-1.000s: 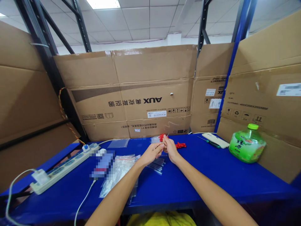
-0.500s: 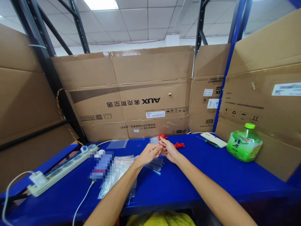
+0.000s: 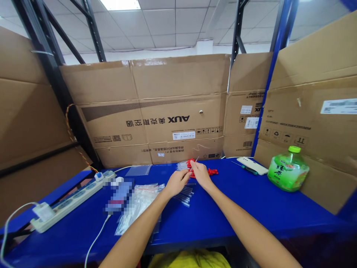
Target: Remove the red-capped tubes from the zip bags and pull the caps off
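Over the back half of the blue table, my left hand (image 3: 178, 182) and my right hand (image 3: 202, 175) meet fingertip to fingertip, both closed in a pinch. A thin clear tube (image 3: 197, 159) slants up out of the fingers; its lower part is hidden by them. Several loose clear tubes (image 3: 184, 196) lie just under and beside my left hand. Behind the hands is a bunch of thin clear pieces (image 3: 182, 166) beside red pieces (image 3: 190, 162). More small red pieces (image 3: 213, 171) lie right of and partly behind my right hand.
Clear plastic bags (image 3: 139, 204) lie left of my left forearm, near a phone (image 3: 120, 195) on a cable and a power strip (image 3: 74, 201). To the right are a screwdriver (image 3: 249, 169), a pale flat case (image 3: 253, 165) and a green bottle (image 3: 288, 171). Cardboard walls (image 3: 167, 85) enclose the table.
My hands have drawn slightly apart and the right wrist has turned. The thin tube's end now shows above the fingers, and more red pieces are visible between the hands.
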A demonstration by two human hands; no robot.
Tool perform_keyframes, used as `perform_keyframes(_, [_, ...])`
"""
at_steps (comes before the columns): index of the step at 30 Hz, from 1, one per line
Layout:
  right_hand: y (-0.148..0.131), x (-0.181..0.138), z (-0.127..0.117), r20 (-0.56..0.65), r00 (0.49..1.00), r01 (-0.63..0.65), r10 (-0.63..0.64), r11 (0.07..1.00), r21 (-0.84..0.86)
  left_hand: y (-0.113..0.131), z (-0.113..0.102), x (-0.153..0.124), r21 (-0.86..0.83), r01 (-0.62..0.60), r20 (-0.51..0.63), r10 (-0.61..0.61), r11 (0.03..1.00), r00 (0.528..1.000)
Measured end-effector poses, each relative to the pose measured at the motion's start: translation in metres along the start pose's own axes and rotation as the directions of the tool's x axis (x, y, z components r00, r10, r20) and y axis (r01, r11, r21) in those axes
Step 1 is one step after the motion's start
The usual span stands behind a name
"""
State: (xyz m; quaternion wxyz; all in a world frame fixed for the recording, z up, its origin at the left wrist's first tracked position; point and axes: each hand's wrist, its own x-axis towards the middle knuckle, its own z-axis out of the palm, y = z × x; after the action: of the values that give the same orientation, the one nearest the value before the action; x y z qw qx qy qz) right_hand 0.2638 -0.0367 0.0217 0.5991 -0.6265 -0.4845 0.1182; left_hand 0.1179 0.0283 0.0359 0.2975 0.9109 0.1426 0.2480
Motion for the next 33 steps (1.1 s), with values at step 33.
perform_keyframes(33, [0.003, -0.008, 0.01, 0.043, 0.99, 0.14, -0.135, 0.978, -0.152, -0.011, 0.006, 0.007, -0.524, 0.087, -0.007, -0.106, 0.847, 0.994])
